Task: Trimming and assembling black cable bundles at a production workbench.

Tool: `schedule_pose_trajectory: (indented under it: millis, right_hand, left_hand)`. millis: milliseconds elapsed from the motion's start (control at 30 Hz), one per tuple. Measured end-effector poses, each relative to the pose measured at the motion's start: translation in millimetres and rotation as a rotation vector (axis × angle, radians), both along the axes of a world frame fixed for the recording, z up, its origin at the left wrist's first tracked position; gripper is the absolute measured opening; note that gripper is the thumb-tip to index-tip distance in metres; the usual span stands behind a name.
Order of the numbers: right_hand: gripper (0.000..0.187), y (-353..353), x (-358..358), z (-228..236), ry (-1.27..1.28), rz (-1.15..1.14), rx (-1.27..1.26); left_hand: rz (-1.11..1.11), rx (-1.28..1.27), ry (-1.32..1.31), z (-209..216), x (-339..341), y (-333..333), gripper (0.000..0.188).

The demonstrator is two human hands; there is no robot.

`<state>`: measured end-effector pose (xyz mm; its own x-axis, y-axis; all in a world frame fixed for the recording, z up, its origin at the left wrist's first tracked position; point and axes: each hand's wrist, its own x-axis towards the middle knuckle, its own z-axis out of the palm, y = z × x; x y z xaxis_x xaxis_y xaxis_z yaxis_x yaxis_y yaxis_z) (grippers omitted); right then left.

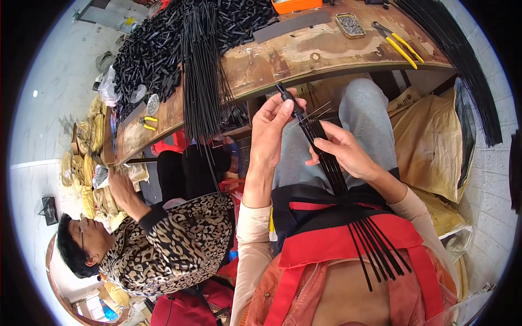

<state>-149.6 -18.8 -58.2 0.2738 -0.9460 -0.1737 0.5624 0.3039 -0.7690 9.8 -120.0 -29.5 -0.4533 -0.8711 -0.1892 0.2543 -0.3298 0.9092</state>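
My left hand [270, 130] grips a small black cap piece [287, 98] at the top end of a bundle of thin black rods [326, 163]. That bundle runs down over my lap and fans out across my red apron [348, 239]. Lower on the bundle, my right hand [342, 152] pinches the rods together. A few thin metal wires [315, 113] stick out sideways near the cap, between my two hands.
The worn wooden bench [293, 54] carries a heap of black caps [157, 49], long black rods [201, 76], yellow-handled pliers [399, 46], a tin of small parts [350, 24] and an orange box [296, 5]. A person in a leopard-print top [174, 244] sits at my left. Sacks [429, 141] lie at my right.
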Motion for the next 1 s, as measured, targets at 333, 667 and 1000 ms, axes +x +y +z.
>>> schedule_pose_trajectory:
  millis: [333, 667, 1000]
  right_hand:
    - [0.024, -0.6, 5.4, 5.6, 0.017, 0.0, -0.004]
    - [0.032, 2.4, 9.2, -0.9, -0.015, 0.009, -0.007]
    - [0.029, 11.5, 9.7, 3.2, -0.016, -0.004, -0.016]
  left_hand:
    - [0.116, 0.071, 0.086, -11.1, 3.7, 6.8, 0.031]
    - [0.118, -0.027, -0.039, -8.3, 10.9, 8.9, 0.027]
    - [0.203, -0.138, -0.121, -3.9, 5.8, 31.1, 0.025]
